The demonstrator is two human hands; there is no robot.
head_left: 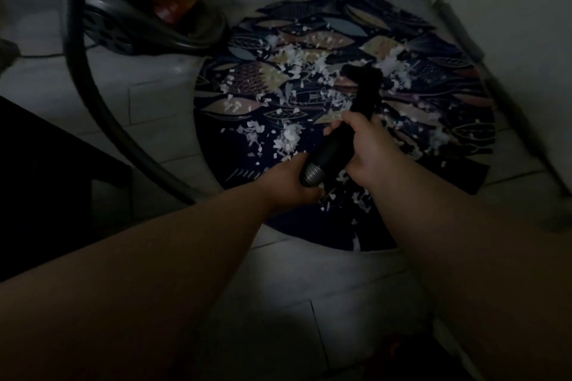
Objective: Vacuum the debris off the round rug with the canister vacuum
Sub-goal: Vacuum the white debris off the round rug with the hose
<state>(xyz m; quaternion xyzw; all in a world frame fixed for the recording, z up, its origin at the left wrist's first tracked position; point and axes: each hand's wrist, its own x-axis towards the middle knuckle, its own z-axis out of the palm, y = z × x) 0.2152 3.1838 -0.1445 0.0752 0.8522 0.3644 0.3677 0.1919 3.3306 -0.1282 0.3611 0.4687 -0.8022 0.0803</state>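
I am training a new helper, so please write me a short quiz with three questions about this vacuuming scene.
1. True or false: the canister vacuum stands in the middle of the round rug.
2. What do the left hand and the right hand grip? A) the black hose handle B) a broom C) the rug's edge
3. What debris lies on the rug?
Key: 1 false, it stands on the tiled floor beside the rug; 2 A; 3 white scraps.

Here we go: one round rug (pixel 448 77), one canister vacuum (pixel 139 9), one hose (pixel 81 71), one wand (pixel 365 93), two hands, left hand (pixel 289 182) and right hand (pixel 370 145), and white debris scraps (pixel 291 136) beyond counting.
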